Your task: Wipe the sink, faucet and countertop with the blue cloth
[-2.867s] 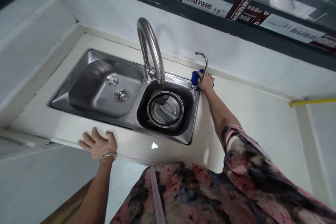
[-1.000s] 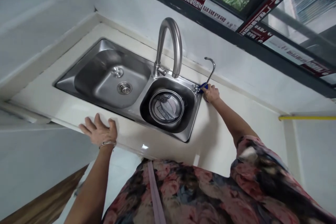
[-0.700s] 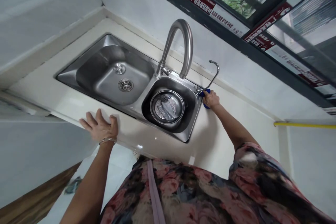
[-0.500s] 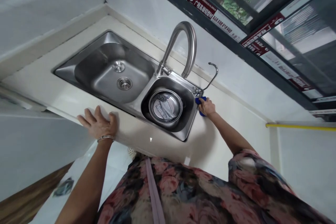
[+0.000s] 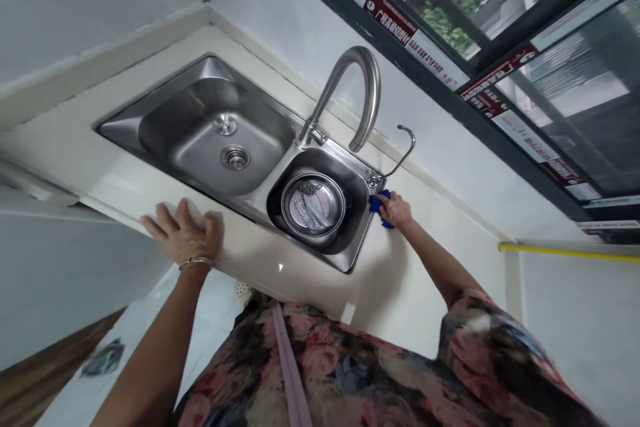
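Observation:
My right hand (image 5: 397, 209) is closed on a blue cloth (image 5: 382, 203), pressed at the right rim of the steel sink (image 5: 361, 240), beside the base of the small thin tap (image 5: 411, 140). Part of the cloth is hidden under my fingers. My left hand (image 5: 186, 233) rests flat on the front strip of the pale countertop (image 5: 260, 263), fingers spread, holding nothing; a bangle is on its wrist. In the right basin sits a round metal strainer basket (image 5: 327, 230) with a crumpled, clear-looking item (image 5: 314, 205) in it.
A tall curved faucet (image 5: 374, 90) rises behind the divider between the basins. The left basin (image 5: 200, 147) has a drain in its floor. A dark window frame (image 5: 450, 103) runs along the back wall, and a yellow pipe (image 5: 560, 251) is on the right wall.
The blue cloth has shifted slightly and is more bunched under my right hand, at the sink's right rim. My left hand stays flat on the counter. The view has moved a little.

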Tool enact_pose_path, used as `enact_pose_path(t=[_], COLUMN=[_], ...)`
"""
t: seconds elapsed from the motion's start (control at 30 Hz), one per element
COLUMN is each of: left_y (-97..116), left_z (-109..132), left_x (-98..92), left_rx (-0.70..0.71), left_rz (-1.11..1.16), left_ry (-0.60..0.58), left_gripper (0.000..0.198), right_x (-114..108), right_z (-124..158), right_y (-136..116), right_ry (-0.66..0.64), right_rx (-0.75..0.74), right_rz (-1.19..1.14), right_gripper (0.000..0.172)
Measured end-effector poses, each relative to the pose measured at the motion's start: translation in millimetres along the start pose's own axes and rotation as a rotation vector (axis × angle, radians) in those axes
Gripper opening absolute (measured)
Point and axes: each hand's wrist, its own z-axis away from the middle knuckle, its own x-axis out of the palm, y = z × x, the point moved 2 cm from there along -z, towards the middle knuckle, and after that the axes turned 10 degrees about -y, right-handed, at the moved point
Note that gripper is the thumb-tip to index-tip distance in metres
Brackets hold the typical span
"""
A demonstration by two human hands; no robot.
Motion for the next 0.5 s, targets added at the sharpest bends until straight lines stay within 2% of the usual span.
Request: enact_pose_path(t=[0.13, 0.23, 0.33, 0.5], left_y=[-1.4, -2.3, -2.1, 1.2], left_z=[1.2, 1.7, 1.5, 1.9], left_x=[1.4, 2.1, 2.7, 2.0], left_rx=[-0.025, -0.040, -0.038, -0.035], left_rz=[-0.032, -0.051, -0.075, -0.084], left_ry=[0.001, 0.008, 0.030, 0.027], left_gripper=[0.073, 0.074, 0.073, 0.072], right_x=[-21.7, -24.3, -17.5, -7.0], right_z=[-45.8, -65.0, -66.5, -46.6], right_y=[26.7, 36.1, 33.9, 16.5], right_ry=[0.061, 0.119, 0.138, 0.093], right_rx=[0.081, 0.108, 0.096, 0.103], right_rz=[0.016, 0.038, 0.014, -0.036], right_gripper=[0.056, 0.052, 0.053, 0.054])
